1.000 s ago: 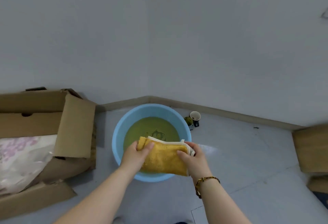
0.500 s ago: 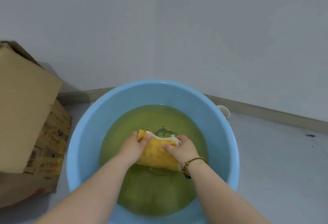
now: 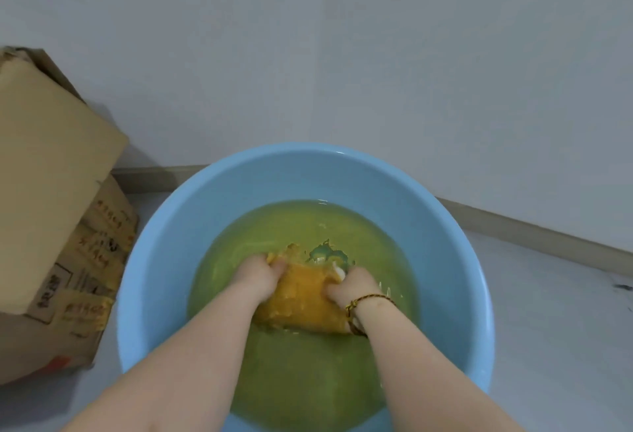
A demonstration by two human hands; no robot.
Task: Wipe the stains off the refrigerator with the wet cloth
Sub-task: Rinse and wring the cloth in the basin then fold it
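Soaking the cloth (image 3: 301,298): it sits in the yellow-green water (image 3: 308,380) of the blue basin (image 3: 164,260), near the basin's centre, partly under the surface. My left hand (image 3: 257,274) is clenched on its 9 o'clock end, my right hand (image 3: 356,286) on its 3 o'clock end; both are closed around fabric, fingers dug into the folds. A braided bracelet (image 3: 371,299) circles the right wrist at the waterline.

Judgement: the step in hand is wetting and rinsing, so the wiping itself is not begun. To do it well I would work the whole cloth under, knead it between both fists, then lift it above the basin and wring it over the water until it only drips slowly. A cloth too wet will likely run streaks down the refrigerator door and drip on the floor (image 3: 548,329) on the way.

Surroundings: a cardboard box (image 3: 51,209) stands at 9 o'clock, just beside the basin rim. Grey wall (image 3: 342,54) and skirting board (image 3: 513,229) run from 11 to 3 o'clock, close behind the basin. A dark mark at the basin bottom shows at 12 o'clock of the cloth; I cannot tell what it is.

Obstructions: the refrigerator is not in view, so I must stand and turn. The box crowds the 9 o'clock side; the full basin could slop if knocked.
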